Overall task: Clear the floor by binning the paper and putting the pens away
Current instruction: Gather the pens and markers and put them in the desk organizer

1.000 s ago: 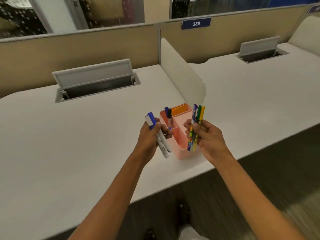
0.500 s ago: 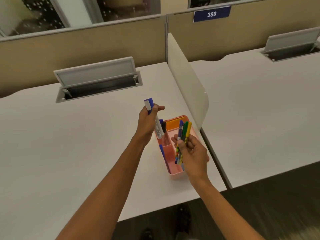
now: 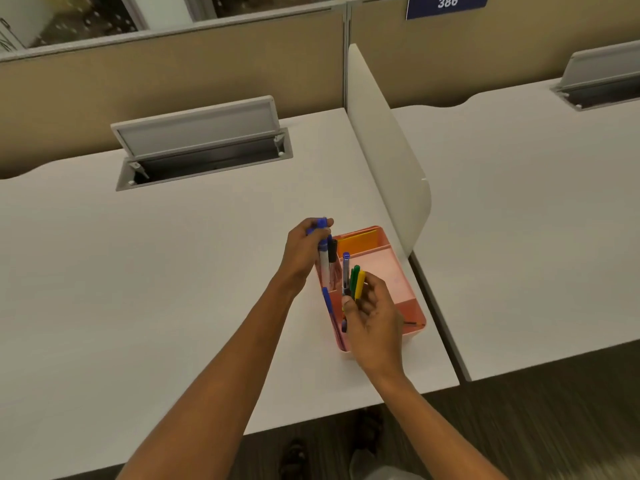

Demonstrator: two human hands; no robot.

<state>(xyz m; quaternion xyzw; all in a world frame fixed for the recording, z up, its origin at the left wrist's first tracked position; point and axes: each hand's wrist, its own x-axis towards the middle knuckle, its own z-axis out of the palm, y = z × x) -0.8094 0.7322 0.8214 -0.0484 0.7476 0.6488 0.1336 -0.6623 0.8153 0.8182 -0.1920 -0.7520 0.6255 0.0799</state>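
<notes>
A pink desk organiser [image 3: 410, 292] stands on the white desk beside the divider panel. My left hand [image 3: 303, 251] grips blue-capped white markers [image 3: 324, 258] upright, their lower ends inside the organiser's left compartment. My right hand [image 3: 372, 317] is over the organiser's near end and holds three thin pens [image 3: 353, 280], purple, green and yellow, tips pointing down into it. A blue pen [image 3: 328, 306] lies along the organiser's left wall. An orange pad [image 3: 356, 240] fills the far compartment.
A white divider panel [image 3: 384, 150] rises just right of the organiser. An open grey cable hatch [image 3: 201, 143] sits at the back of the desk [image 3: 138, 254]. A second desk [image 3: 536, 220] lies to the right. Dark floor shows below the desk edge.
Both hands have dropped toward the organiser. The markers and the thin pens now reach into its compartments. The camera has come closer and looks more steeply down.
</notes>
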